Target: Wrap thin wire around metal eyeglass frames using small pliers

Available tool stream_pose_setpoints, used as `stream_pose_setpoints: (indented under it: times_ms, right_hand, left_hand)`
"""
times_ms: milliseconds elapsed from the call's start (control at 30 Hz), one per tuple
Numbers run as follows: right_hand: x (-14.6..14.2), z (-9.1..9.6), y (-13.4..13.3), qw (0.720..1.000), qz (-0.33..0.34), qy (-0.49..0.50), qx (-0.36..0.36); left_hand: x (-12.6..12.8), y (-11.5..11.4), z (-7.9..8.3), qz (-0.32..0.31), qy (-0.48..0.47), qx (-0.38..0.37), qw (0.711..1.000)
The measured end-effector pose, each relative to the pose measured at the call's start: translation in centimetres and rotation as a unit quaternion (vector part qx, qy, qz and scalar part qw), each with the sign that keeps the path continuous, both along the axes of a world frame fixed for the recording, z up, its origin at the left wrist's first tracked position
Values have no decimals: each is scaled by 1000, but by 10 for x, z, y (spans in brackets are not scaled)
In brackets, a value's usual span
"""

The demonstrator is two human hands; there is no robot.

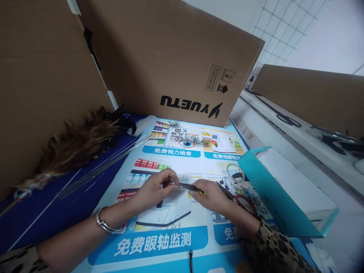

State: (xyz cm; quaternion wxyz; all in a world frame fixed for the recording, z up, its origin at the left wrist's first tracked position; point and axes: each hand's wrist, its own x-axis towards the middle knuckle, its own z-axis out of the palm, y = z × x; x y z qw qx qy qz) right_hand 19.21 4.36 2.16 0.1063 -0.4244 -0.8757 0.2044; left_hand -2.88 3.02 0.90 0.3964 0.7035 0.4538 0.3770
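Over the printed sheet [196, 222], my left hand [162, 185] pinches a small piece of thin wire [174, 184] between thumb and fingers. My right hand [209, 194] is closed around pliers [189, 187] with a yellow grip, their dark narrow jaws reaching left to the wire at my left fingertips. The exact shape of the wire piece is too small to make out. Just right of my right hand lie scissors [245, 203] with red handles, partly covered by my forearm. Bent wire lengths [176, 223] lie on the sheet below my hands.
Tangled small wire pieces [196, 139] lie toward the back. A wire ring [235, 172] sits near a teal open box [281, 189] at the right. At left are long straight wires [105, 165] and a feather duster [76, 142]. Cardboard [170, 60] stands behind.
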Motion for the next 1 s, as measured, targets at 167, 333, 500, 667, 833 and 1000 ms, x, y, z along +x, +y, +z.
stream_pose_setpoints:
  times_ms: [167,333,500,667,833,1000]
  right_hand:
    - [-1,-1,0,1000,-11,6,-17]
    - [0,-2,0,1000,-11,7,-16]
    - [1,-1,0,1000,-4,-1,-23]
    - [1,1,-1,999,0,-3,-33]
    - [-1,1,0,1000,2,6,-15]
    - [-1,0,0,1000,-5,-3,-22]
  left_hand:
    - [0,1,-3,-3,-22,-13,1000]
    - [-2,2,-1,-21,-27,-14,999]
    - [-4,1,2,-36,-17,-3,999]
    - [-5,1,2,-44,-19,-11,999]
    - [-4,1,1,-35,-34,-15,999]
    - [-4,1,1,-41,-26,-20,999]
